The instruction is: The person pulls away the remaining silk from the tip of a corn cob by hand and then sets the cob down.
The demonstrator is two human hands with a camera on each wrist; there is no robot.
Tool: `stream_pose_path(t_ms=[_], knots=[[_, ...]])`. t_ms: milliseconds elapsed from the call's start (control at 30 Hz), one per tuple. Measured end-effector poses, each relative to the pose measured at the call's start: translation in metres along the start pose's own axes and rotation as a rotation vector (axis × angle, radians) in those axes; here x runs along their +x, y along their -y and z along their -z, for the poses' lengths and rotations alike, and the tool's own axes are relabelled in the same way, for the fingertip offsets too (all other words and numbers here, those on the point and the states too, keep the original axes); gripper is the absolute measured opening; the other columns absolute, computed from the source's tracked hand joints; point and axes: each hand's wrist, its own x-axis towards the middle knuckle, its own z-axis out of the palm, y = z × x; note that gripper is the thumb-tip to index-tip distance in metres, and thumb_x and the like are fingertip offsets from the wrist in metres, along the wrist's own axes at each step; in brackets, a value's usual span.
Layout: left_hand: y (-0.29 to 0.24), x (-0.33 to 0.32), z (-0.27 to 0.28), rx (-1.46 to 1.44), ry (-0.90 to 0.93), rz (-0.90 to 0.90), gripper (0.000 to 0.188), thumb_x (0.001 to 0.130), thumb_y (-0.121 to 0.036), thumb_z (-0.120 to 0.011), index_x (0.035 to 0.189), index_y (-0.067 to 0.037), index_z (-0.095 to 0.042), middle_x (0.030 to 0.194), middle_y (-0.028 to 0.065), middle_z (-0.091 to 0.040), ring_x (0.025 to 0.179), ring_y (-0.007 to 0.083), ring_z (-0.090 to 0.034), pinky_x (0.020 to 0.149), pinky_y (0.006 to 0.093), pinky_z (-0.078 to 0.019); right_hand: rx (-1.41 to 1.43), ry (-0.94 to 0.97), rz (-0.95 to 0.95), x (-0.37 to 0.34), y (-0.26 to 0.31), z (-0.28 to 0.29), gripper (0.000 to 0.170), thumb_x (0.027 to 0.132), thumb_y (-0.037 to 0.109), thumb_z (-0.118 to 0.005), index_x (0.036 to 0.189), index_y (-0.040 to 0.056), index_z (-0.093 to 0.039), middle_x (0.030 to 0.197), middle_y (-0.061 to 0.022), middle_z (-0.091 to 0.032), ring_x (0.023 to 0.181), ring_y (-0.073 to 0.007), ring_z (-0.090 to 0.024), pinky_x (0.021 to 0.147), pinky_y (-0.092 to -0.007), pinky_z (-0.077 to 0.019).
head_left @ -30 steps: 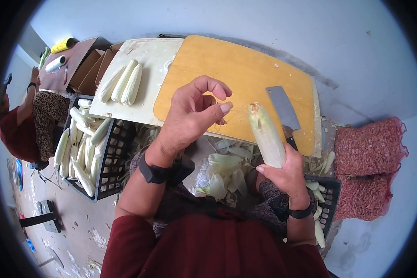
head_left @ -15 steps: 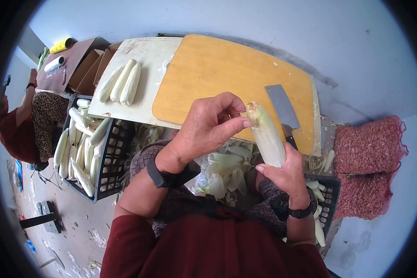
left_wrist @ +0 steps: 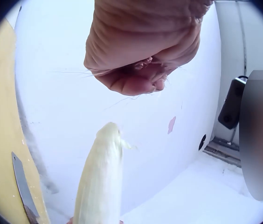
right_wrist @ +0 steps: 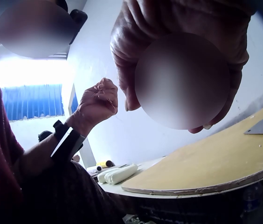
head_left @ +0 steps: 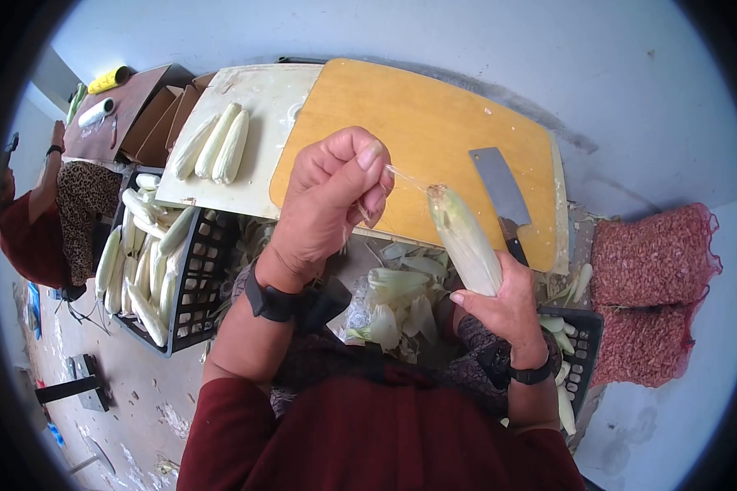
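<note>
An ear of corn (head_left: 467,241) in pale husk is gripped near its lower end by my right hand (head_left: 509,307), its brownish tip pointing up and away over the board's near edge. Raised to the left of that tip, my left hand (head_left: 332,192) pinches thin strands of corn silk (head_left: 403,176) between thumb and curled fingers. Some strands stretch toward the ear's tip. In the left wrist view the ear (left_wrist: 101,177) stands below the left hand (left_wrist: 145,51). A blurred disc covers the ear in the right wrist view, where the right hand (right_wrist: 183,23) wraps round it.
A cleaver (head_left: 501,192) lies on the yellow board (head_left: 385,106). Three ears (head_left: 213,147) rest on the white tabletop left of it. Crates (head_left: 192,303) of corn stand at both sides, loose husks (head_left: 397,299) below, red mesh sacks (head_left: 651,299) at right. Another person (head_left: 37,213) is far left.
My left hand moved right to the ear's tip, then drew back left and up with silk strands between its fingers. My right hand and the ear have barely moved.
</note>
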Motion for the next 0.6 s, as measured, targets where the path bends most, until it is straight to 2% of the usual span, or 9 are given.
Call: stream_pose_path(t_ms=[33,67,133,167,200,267,300,400,600], knots=[[-0.001,0.001,0.001,-0.154,0.033,0.006,0.028,0.095,-0.018,-0.053,0.072,-0.003,-0.056,0.077,0.0066,-0.061,0.055,0.0058,-0.049,0.045,0.0181,-0.0381,0.003,-0.001,-0.001,0.000,0.001,0.000,0.053,0.057,0.018,-0.083,0.097,-0.0070,-0.059,0.081,-0.0185,-0.066,0.074,-0.0264,-0.066,0.069,-0.0353,-0.0516],[0.000,0.004,0.006,-0.154,0.033,0.006,0.028,0.095,-0.018,-0.053,0.072,-0.003,-0.056,0.077,0.0066,-0.061,0.055,0.0058,-0.049,0.045,0.0181,-0.0381,0.002,-0.001,0.000,0.001,0.001,0.000,0.053,0.057,0.018,-0.083,0.097,-0.0070,-0.059,0.081,-0.0185,-0.066,0.074,-0.0264,-0.066,0.069,-0.0353,-0.0516],[0.002,0.010,0.022,-0.201,0.592,-0.076,0.042,0.095,-0.022,-0.055,0.058,-0.003,-0.056,0.082,0.0116,-0.063,0.055,0.0049,-0.049,0.044,0.0176,-0.0371,0.083,-0.013,-0.019,0.001,0.002,0.001,0.051,0.057,0.017,-0.083,0.096,-0.0071,-0.060,0.080,-0.0178,-0.066,0.072,-0.0241,-0.066,0.068,-0.0346,-0.0514],[-0.002,0.001,0.026,-0.121,0.447,0.190,0.043,0.089,-0.020,-0.063,0.050,-0.003,-0.057,0.093,0.0133,-0.065,0.056,0.0055,-0.049,0.049,0.0196,-0.0395,0.083,-0.013,-0.019,0.001,0.000,0.001,0.051,0.057,0.017,-0.083,0.096,-0.0071,-0.060,0.080,-0.0178,-0.066,0.072,-0.0241,-0.066,0.068,-0.0346,-0.0514],[-0.006,-0.001,0.019,-0.121,0.448,0.190,0.043,0.089,-0.020,-0.063,0.050,-0.003,-0.057,0.093,0.0133,-0.065,0.056,0.0055,-0.049,0.049,0.0196,-0.0395,0.107,-0.018,-0.010,0.002,-0.003,0.001,0.050,0.057,0.017,-0.083,0.095,-0.0071,-0.060,0.080,-0.0176,-0.066,0.072,-0.0234,-0.066,0.068,-0.0343,-0.0513],[-0.014,0.001,-0.001,0.573,0.428,0.083,0.026,0.080,-0.012,-0.069,0.057,-0.003,-0.061,0.098,0.0163,-0.064,0.062,0.0142,-0.055,0.060,0.0238,-0.0427,0.128,-0.022,-0.001,0.002,-0.004,0.001,0.049,0.057,0.016,-0.082,0.095,-0.0071,-0.060,0.079,-0.0174,-0.066,0.071,-0.0228,-0.066,0.067,-0.0340,-0.0512],[-0.005,0.001,0.000,0.566,0.383,0.036,0.014,0.071,-0.008,-0.073,0.064,-0.003,-0.062,0.098,0.0121,-0.062,0.078,0.0158,-0.058,0.072,0.0284,-0.0424,0.118,-0.020,-0.009,0.002,-0.002,0.002,0.049,0.057,0.016,-0.082,0.095,-0.0069,-0.060,0.079,-0.0173,-0.066,0.072,-0.0229,-0.066,0.067,-0.0340,-0.0512],[0.000,0.003,-0.002,0.711,0.349,-0.181,0.010,0.073,-0.007,-0.071,0.070,-0.005,-0.061,0.092,0.0101,-0.061,0.089,0.0167,-0.056,0.078,0.0302,-0.0418,0.101,-0.022,-0.003,0.001,-0.002,0.002,0.049,0.057,0.015,-0.082,0.095,-0.0065,-0.060,0.079,-0.0171,-0.066,0.072,-0.0228,-0.066,0.067,-0.0340,-0.0513],[-0.003,0.001,-0.002,0.727,0.310,-0.216,0.013,0.074,-0.005,-0.069,0.070,-0.006,-0.057,0.090,0.0083,-0.059,0.081,0.0159,-0.055,0.072,0.0285,-0.0429,0.092,-0.028,0.000,0.000,-0.001,0.003,0.049,0.057,0.015,-0.082,0.095,-0.0059,-0.060,0.080,-0.0169,-0.067,0.072,-0.0223,-0.066,0.068,-0.0337,-0.0515]])
